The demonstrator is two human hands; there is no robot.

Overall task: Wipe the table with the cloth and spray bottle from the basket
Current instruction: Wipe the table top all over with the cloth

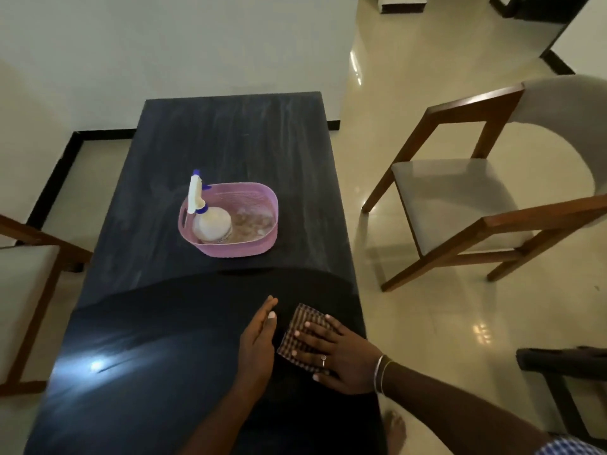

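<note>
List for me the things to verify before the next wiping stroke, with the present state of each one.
1. Cloth out of the basket and lying on the table: ok.
2. Right hand flat on the cloth, fingers straight: ok.
3. Left hand holds nothing and is beside the cloth, not on it: ok.
4. Spray bottle put away: ok, it stands in the basket.
5. Far half of the table free to wipe: not ok, the basket sits mid-table.
6. Surface under the cloth wet with spray: cannot tell.
</note>
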